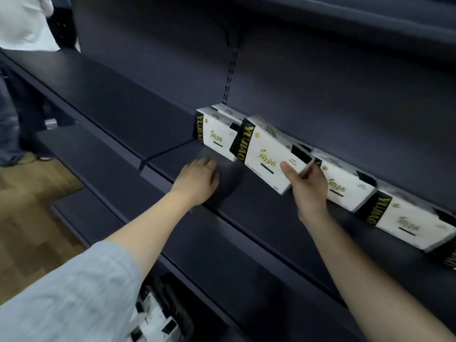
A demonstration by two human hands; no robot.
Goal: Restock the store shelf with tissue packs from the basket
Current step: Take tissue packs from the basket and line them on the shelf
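My right hand (307, 186) grips a white tissue pack (266, 154) with a black YUJIAO band, thumb on its front, holding it tilted just above the dark shelf (246, 208). Another pack (217, 133) stands upright on the shelf to its left, with one more behind it. Two further packs (345, 186) (414, 223) stand to the right in a row. My left hand (197, 180) hovers over or rests on the shelf's bare surface with fingers relaxed, holding nothing. The basket (160, 314) with more packs shows at the bottom, below my left sleeve.
The shelf's left section (98, 95) carries nothing. A lower shelf (86, 149) juts out beneath it. A person in a white top (24, 21) stands at the far left on the wooden floor (29, 218). A slotted upright (230, 70) divides the back panel.
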